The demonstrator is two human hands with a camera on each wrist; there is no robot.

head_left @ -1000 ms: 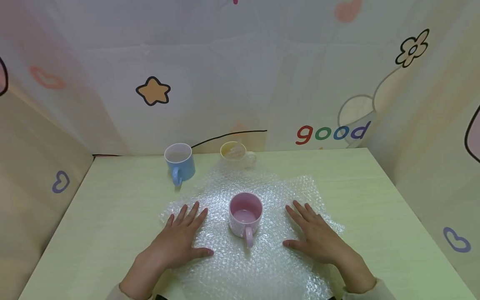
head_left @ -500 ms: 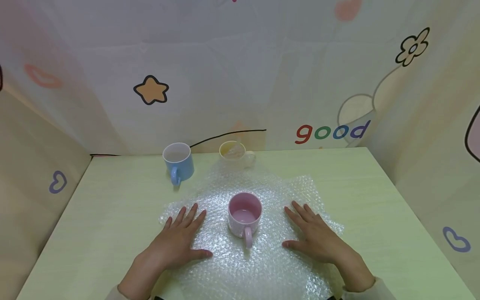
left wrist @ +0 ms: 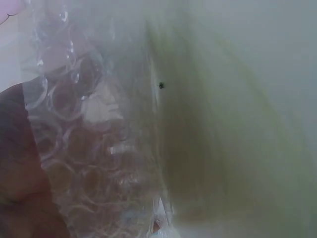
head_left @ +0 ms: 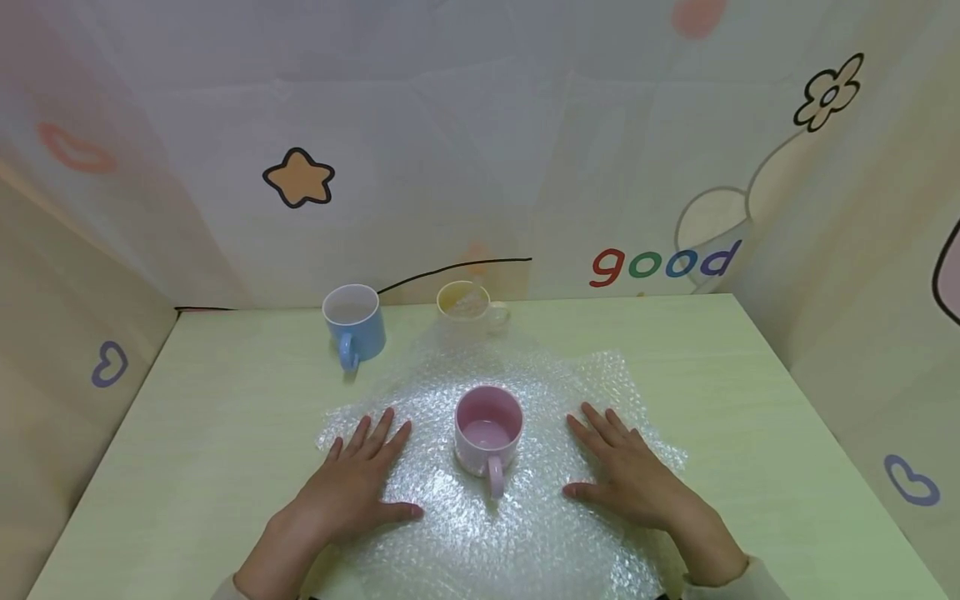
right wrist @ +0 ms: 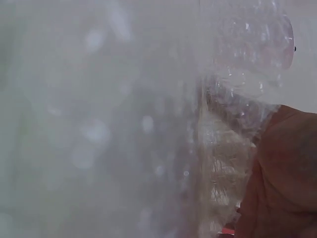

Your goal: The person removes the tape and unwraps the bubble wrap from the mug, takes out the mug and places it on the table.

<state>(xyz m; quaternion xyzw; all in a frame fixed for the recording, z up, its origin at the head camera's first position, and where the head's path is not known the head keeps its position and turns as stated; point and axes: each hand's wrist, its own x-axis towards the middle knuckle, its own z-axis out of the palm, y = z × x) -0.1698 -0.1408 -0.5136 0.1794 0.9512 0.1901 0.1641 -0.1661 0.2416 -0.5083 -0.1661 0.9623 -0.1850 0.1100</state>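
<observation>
A pink mug (head_left: 487,442) stands upright on a sheet of bubble wrap (head_left: 465,533), its handle toward me. My left hand (head_left: 351,487) rests on the sheet's left side with fingers spread. On the right side lies my right hand (head_left: 633,475), its fingers spread too. Neither hand touches the mug. In the left wrist view, clear bubble wrap (left wrist: 74,124) covers part of the left hand (left wrist: 25,183). The right wrist view has bubble wrap (right wrist: 242,99) close up beside the right hand (right wrist: 287,163); much there is blurred.
A blue mug (head_left: 360,333) stands at the back left of the pale table (head_left: 750,417). Behind the sheet's far end is a yellow mug (head_left: 463,298), partly covered by the wrap, with some clear wrap inside it. A printed curtain (head_left: 450,150) closes off the back and sides.
The whole head view has shifted slightly. Both hands, the pink mug and the sheet keep their places relative to one another.
</observation>
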